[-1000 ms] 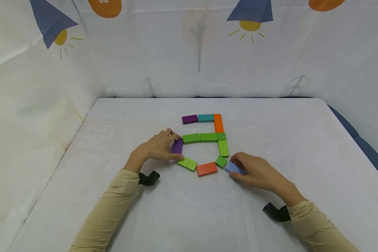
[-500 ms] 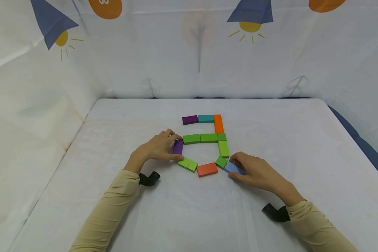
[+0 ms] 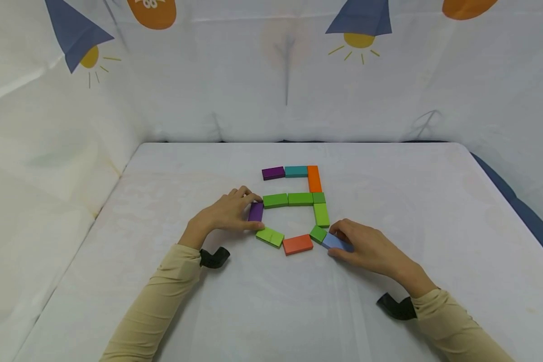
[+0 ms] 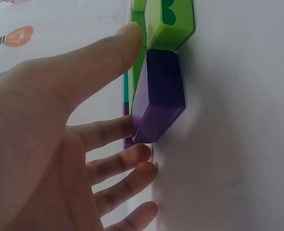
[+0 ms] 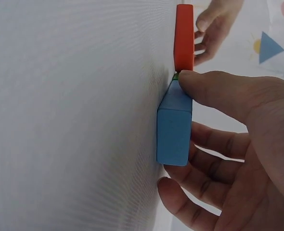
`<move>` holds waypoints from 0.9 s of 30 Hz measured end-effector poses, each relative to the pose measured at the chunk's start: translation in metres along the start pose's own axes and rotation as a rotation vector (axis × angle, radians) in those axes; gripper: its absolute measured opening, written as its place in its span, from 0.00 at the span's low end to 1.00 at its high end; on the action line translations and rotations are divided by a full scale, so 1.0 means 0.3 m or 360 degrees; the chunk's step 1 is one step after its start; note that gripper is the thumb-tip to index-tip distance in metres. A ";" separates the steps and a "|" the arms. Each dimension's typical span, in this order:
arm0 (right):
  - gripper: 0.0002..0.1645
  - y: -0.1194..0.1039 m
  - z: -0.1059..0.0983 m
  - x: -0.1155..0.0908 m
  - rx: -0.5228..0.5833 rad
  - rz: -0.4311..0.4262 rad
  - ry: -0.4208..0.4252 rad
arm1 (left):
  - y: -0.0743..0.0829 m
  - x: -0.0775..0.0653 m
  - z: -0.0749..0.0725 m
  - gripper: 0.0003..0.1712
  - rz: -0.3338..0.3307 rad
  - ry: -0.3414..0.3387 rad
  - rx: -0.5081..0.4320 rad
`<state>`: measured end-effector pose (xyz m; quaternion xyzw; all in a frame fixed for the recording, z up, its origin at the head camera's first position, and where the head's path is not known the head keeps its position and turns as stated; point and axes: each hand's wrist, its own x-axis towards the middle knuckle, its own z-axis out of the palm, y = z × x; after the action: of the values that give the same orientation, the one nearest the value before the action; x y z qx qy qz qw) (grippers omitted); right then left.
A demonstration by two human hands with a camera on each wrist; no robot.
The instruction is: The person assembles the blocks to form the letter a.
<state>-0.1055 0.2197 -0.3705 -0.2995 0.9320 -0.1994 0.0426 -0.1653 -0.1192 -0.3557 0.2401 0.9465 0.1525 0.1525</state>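
Observation:
In the head view, my left hand (image 3: 228, 209) rests beside the purple block (image 3: 255, 212). Its index finger touches the block's far end, while the thumb lies over the join with the lime-green block (image 3: 270, 237); the left wrist view shows these fingers fairly straight. My right hand (image 3: 373, 247) pinches a light blue block (image 3: 336, 242) between thumb and fingers. In the right wrist view that block (image 5: 174, 137) lies on the table surface. Its left end meets a small green block (image 3: 318, 234). Left of that is an orange-red block (image 3: 298, 245).
A row of green blocks (image 3: 300, 199) runs across behind, with a lime block (image 3: 321, 214) down its right side. Farther back lie a dark purple block (image 3: 273, 173), a teal block (image 3: 296, 171) and an orange block (image 3: 314, 179). White printed cloth (image 3: 235, 75) hangs behind the table (image 3: 185, 171).
My right hand has slid the light blue block slightly left, up against the small green block, and then held still. The left hand stays in place. The head view has tilted slightly.

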 end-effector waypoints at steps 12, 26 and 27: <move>0.23 0.002 0.001 -0.002 -0.0012 -0.0019 0.0010 | -0.006 0.009 0.005 0.36 -0.0018 0.0011 -0.0041; 0.23 0.005 0.007 -0.002 -0.0036 -0.0057 0.0031 | -0.006 0.008 0.001 0.37 -0.0026 -0.0009 -0.0058; 0.23 0.005 0.007 -0.002 -0.0034 -0.0056 0.0031 | -0.008 0.008 0.002 0.37 -0.0028 -0.0011 -0.0057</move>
<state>-0.1055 0.2205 -0.3731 -0.3145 0.9291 -0.1929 0.0268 -0.1681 -0.1197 -0.3576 0.2296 0.9451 0.1674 0.1614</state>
